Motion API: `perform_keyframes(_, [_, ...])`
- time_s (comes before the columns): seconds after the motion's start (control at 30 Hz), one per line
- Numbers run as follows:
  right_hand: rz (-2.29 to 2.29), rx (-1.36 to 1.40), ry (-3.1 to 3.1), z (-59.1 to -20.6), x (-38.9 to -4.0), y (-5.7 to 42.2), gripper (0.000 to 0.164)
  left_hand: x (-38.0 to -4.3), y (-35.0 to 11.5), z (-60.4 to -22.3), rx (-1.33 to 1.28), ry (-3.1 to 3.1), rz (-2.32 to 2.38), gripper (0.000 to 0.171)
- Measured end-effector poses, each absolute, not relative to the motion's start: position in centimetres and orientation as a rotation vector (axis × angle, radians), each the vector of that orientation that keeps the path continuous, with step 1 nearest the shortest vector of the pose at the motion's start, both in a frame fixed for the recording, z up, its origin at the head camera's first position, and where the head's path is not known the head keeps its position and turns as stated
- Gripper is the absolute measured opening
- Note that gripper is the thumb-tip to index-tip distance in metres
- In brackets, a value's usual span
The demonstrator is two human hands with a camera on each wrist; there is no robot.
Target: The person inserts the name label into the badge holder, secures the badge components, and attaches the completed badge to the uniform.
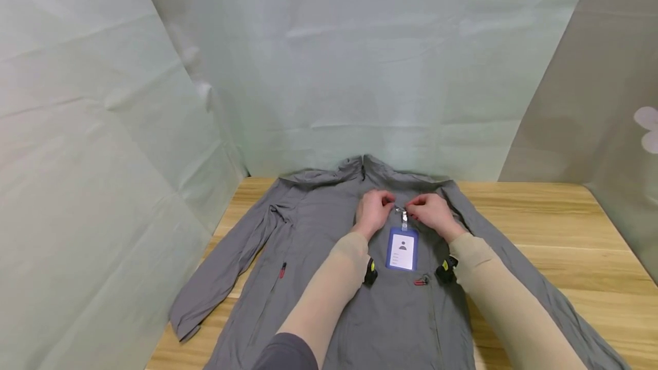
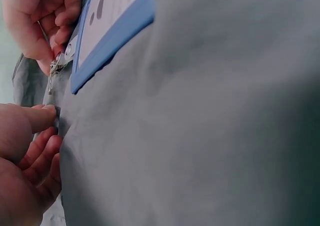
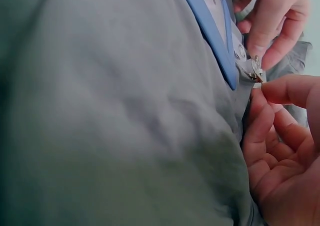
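Observation:
A grey jacket [image 1: 319,233] lies spread flat, collar at the far side. On its chest rests a blue-framed ID badge [image 1: 402,249] with a clear strap and a metal clip [image 1: 404,214] at its top. My right hand [image 1: 433,211] pinches the metal clip between thumb and fingers; in the right wrist view, the clip [image 3: 256,69] sits at those fingertips. Just left of the clip, my left hand [image 1: 374,210] pinches a bit of jacket cloth, as the left hand [image 2: 30,156] shows in the left wrist view. The exact fold between its fingertips is partly hidden.
Beneath the jacket is a wooden table [image 1: 555,227]. Pale cloth walls [image 1: 360,61] stand behind it and on the left. Red zipper pulls [image 1: 283,270] mark the jacket's pockets. One sleeve [image 1: 221,278] stretches toward the front left.

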State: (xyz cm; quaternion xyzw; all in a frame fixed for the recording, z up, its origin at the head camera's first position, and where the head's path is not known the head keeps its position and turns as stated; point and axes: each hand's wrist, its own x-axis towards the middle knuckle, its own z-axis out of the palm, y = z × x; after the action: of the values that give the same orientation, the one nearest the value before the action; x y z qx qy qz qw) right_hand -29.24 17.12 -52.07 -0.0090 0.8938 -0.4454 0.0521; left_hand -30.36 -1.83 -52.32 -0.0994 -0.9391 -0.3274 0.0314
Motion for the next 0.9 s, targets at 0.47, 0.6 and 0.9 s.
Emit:
perform_keyframes(0.47, [-1.245,-0.065,2.711,-51.34,-29.14,17.15,0.025,-30.72,-2.33,-52.73,-0.357,-2.887,-0.961,0.012])
perform_keyframes(0.6, [-1.217,-0.081,2.719,-51.41,-29.21,17.23,0.025,-30.75,-2.26,-52.79,-0.365,-2.905,-0.953,0.01])
perform_keyframes(0.9, [-1.197,-0.113,2.72,-51.38,-29.38,17.24,0.024,-30.9,-2.12,-52.99,-0.321,-2.91,-0.958,0.007])
